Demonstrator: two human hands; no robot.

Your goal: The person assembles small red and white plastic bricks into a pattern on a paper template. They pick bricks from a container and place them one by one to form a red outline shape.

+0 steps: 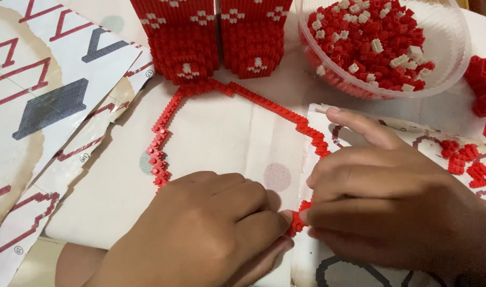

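Both hands pinch one end of a red brick chain, near edge of desk.

Left hand (211,234) and right hand (391,207): fingertips together, grip clamped on the red brick chain (163,143) where it ends between them. Chain loops back toward red brick blocks (211,37) at far edge. Clear bowl (445,58) of red and white bricks far right; printed diagram sheets (46,95) left.

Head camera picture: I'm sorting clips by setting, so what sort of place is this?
Probably a home or hobby table used for building with tiny bricks. A clear bowl holds loose red and white bricks, printed instruction sheets cover the surface, and both hands, left hand and right hand, pinch a thin red brick outline.
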